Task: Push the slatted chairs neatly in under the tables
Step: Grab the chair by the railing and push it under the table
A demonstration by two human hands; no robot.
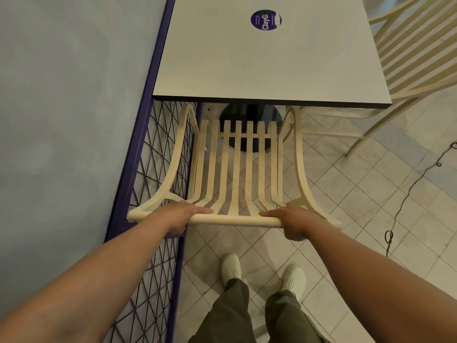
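A cream slatted chair [236,169] stands in front of me, its seat partly under the near edge of a grey square table [247,70]. My left hand [181,215] grips the left part of the chair's top rail. My right hand [293,222] grips the right part of the same rail. The armrest fronts sit just below the table edge. A black round table base [249,115] shows through the slats. The chair's legs are hidden.
A purple metal frame with wire mesh [150,184] runs along the left, close to the chair's left arm. A second cream slatted chair [408,58] stands at the table's right side. A thin black cable [405,194] lies on the tiled floor. My feet [262,273] are behind the chair.
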